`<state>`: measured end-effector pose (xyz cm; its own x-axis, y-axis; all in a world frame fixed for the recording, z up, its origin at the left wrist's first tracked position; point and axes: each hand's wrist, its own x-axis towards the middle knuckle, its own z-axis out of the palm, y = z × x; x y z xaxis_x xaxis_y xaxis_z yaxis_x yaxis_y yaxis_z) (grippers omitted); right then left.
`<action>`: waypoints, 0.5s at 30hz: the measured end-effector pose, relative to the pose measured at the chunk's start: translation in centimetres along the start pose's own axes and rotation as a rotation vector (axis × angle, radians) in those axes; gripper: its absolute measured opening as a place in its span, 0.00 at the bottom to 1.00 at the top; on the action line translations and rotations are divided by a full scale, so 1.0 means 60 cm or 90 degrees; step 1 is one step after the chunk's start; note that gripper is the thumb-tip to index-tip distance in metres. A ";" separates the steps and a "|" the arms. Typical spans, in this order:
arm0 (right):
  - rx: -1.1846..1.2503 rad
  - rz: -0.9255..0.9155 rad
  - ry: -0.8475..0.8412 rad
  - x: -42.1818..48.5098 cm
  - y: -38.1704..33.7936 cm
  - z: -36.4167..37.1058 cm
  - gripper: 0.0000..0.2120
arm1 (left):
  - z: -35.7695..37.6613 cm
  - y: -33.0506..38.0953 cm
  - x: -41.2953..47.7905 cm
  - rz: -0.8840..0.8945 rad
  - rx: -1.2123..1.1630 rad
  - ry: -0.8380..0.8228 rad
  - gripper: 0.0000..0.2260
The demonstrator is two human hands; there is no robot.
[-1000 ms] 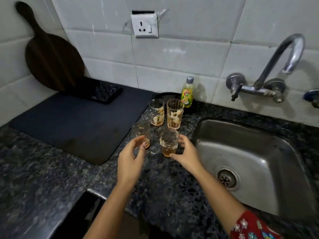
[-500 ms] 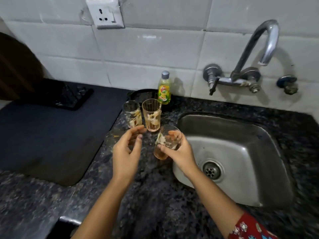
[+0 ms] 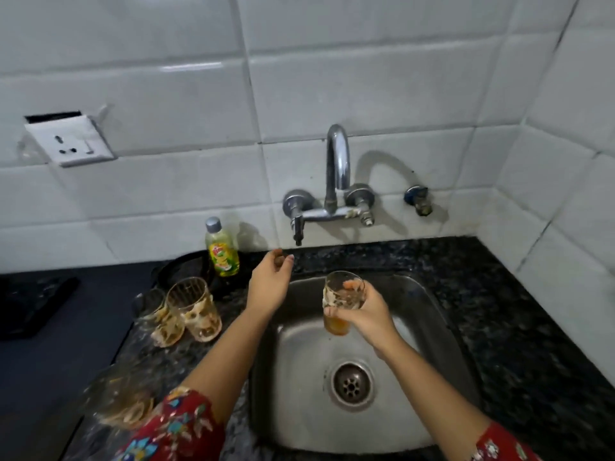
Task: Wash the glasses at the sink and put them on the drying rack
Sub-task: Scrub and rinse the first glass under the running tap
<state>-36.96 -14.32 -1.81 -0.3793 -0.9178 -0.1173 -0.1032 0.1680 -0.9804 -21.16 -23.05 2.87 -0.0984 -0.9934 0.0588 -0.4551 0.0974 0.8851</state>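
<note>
White tiles back a dark speckled counter [image 3: 499, 311] with a steel sink [image 3: 429, 331] set into it. Over the basin, upright and below the tap [image 3: 337, 151], the glass [image 3: 344, 294] sits in the right hand [image 3: 366, 316], fingers wrapped round its lower half. An orange-brown dreg lies in the bottom and residue streaks the wall.

The left hand [image 3: 269, 284] holds nothing. Its fingers are loosely curled and reach up toward the lever [image 3: 297, 227], apparently just short of it, with the forearm stretched across the sink's left edge.

To do this step well, I'd judge: tip the dregs out first, turn the lever gently so water doesn't spray off the rim, and hold the glass mouth squarely under the stream.

Two dirty glasses [image 3: 196, 311] stand on the counter to the left, near a soap bottle [image 3: 222, 251]. A blurred glass [image 3: 119, 404] sits at the near left. No drying rack shows.
</note>
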 end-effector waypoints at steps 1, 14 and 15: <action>-0.017 -0.001 0.006 0.007 0.002 -0.004 0.27 | 0.009 0.013 0.015 -0.007 0.019 -0.004 0.21; -0.166 -0.005 -0.018 0.023 0.022 -0.016 0.30 | 0.061 0.068 0.114 -0.013 0.275 0.007 0.30; -0.163 -0.005 -0.021 0.024 0.024 -0.014 0.30 | 0.061 0.064 0.115 -0.008 0.257 0.010 0.29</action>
<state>-38.40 -15.11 -3.25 -0.3484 -0.9298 -0.1191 -0.3371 0.2429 -0.9096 -26.82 -29.33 5.01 -0.0777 -0.9952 0.0588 -0.7673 0.0973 0.6339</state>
